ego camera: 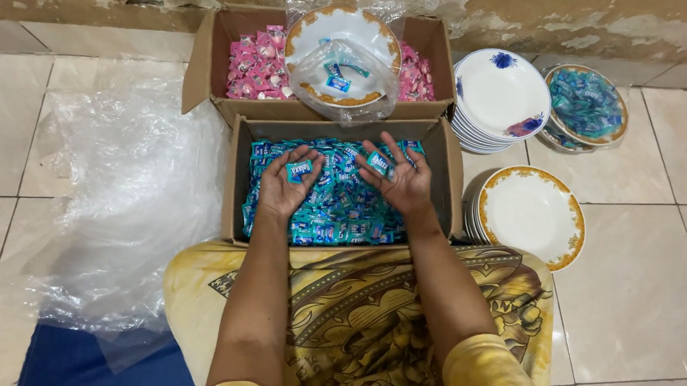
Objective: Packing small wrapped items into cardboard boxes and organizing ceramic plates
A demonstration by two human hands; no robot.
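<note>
far: pink-candy box blocks | right: plate stacks crowd near box wall | left: plastic sheet, low, passable | above teal candies: open

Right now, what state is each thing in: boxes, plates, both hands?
Near box: open, full of blue sweets.
Far box: open, pink sweets inside.
Bagged plate: resting on far box.
Left hand: palm up, one blue sweet.
Right hand: palm up, one blue sweet.
</note>
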